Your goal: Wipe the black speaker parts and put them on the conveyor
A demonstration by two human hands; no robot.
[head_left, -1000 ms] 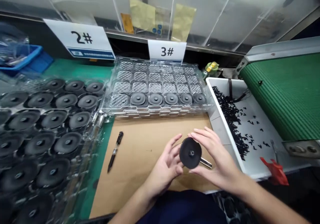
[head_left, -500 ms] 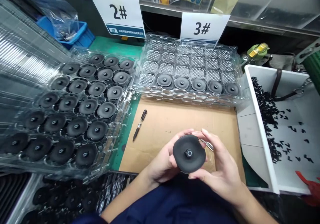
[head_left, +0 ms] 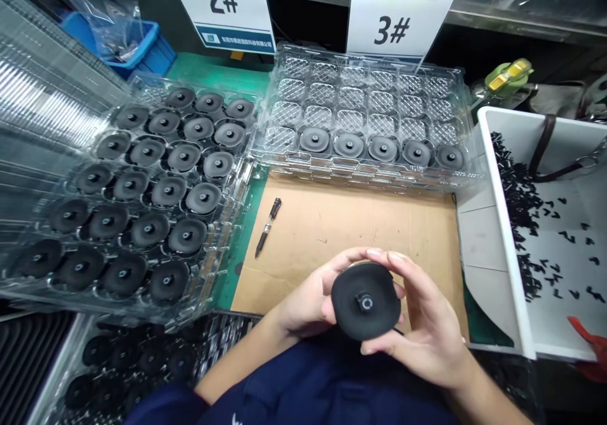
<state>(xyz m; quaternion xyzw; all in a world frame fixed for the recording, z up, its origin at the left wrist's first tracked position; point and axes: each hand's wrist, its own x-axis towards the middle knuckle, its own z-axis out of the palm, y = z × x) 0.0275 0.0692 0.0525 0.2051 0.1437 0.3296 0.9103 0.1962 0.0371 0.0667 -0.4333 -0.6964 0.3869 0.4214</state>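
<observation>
A black rounded disc (head_left: 353, 320) with a small hollow stem at its centre is held up in front of my body, stem side towards me. My left hand (head_left: 310, 301) grips it from the left, fingers curled around the rim. On the other side my right hand (head_left: 429, 324) closes on the edge, thumb below and fingertips above. What else the right palm may hold is hidden; a thin dark tip shows beneath the disc. Behind, a clear tray (head_left: 353, 118) carries several similar discs along its nearest row. Another clear tray (head_left: 208, 286) on the left is filled with them.
A pen (head_left: 268, 227) lies on the brown cardboard (head_left: 322, 213). At right stands a white bin (head_left: 573, 197) with many small black pieces. A blue box (head_left: 154, 49) sits at back left, near signs marked 2# (head_left: 220, 7) and 3# (head_left: 396, 26). More discs (head_left: 152, 358) lie lower left.
The whole view has shifted slightly. Both hands still hold the disc, now tilted a little differently. A shiny metal strip seen by the right fingers earlier is now mostly hidden.
</observation>
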